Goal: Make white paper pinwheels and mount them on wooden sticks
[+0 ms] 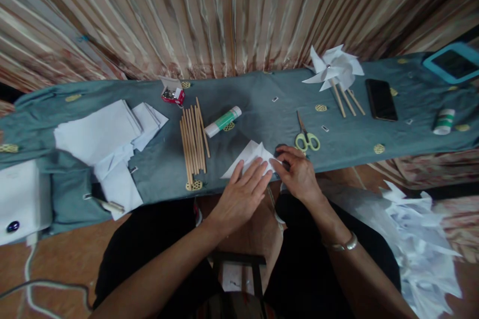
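A folded piece of white paper (245, 154) lies at the front edge of the cloth-covered table, one flap standing up in a point. Across it my left hand (245, 192) is laid flat, fingers stretched out and pressing on the sheet. At the paper's right corner, my right hand (297, 172) has its thumb and curled fingers closed on the edge; part of the corner is hidden beneath them. Green-handled scissors (307, 140) lie just beyond the right hand. Past the left side of the paper are a glue stick (223, 121) and a row of wooden sticks (193, 139).
White paper stacks (99, 127) and a small red box of metal pieces (172, 93) are on the left, near a white device (22, 199). Paper pinwheels (337, 67), a phone (380, 99) and another glue stick (444, 121) lie right. A bag of pinwheels (419, 244) stands below.
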`<move>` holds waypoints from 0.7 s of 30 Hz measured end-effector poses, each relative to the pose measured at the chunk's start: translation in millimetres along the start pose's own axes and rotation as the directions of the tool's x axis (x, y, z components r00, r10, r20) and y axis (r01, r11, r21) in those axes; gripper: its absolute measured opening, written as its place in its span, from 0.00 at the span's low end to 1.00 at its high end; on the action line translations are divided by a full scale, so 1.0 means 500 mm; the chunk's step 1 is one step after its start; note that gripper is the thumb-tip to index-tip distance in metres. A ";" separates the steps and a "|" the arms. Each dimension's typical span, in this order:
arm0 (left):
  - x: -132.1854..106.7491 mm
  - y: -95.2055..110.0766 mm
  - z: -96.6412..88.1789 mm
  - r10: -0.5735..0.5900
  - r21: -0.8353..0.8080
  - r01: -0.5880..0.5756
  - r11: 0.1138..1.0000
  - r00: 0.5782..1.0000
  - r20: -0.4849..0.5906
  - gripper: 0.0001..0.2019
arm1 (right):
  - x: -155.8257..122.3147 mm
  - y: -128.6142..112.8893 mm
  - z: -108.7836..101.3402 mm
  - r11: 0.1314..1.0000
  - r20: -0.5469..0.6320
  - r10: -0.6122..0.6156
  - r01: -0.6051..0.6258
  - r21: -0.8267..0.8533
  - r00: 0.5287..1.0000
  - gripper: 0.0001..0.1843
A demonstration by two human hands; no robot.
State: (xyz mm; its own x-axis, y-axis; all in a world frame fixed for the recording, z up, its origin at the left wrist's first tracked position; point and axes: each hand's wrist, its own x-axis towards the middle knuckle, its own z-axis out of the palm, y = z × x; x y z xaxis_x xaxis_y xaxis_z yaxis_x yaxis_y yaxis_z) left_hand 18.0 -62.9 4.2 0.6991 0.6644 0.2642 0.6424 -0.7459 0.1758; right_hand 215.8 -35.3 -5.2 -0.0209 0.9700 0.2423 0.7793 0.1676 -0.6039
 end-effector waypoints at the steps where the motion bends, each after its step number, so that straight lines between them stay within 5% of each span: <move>1: 0.000 0.007 0.006 -0.001 -0.005 0.002 1.000 1.000 0.028 0.23 | 0.001 0.000 0.000 1.000 0.002 0.002 -0.002 -0.001 1.000 0.14; 9: 0.000 -0.001 0.019 -0.085 -0.030 0.091 0.995 0.984 0.155 0.33 | 0.003 -0.002 -0.001 1.000 0.003 0.023 -0.023 0.006 1.000 0.12; 21: 0.006 -0.008 0.023 -0.094 -0.051 0.105 0.993 0.977 0.190 0.37 | 0.003 -0.006 -0.001 1.000 -0.007 0.009 -0.009 -0.004 1.000 0.13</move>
State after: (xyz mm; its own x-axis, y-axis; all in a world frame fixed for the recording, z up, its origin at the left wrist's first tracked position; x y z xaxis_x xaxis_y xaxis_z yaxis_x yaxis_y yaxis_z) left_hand 21.1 -57.6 -6.4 0.6825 0.7283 0.0615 0.6957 -0.6732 0.2505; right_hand 213.7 -34.6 -2.9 -0.0096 0.9702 0.2420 0.7816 0.1583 -0.6033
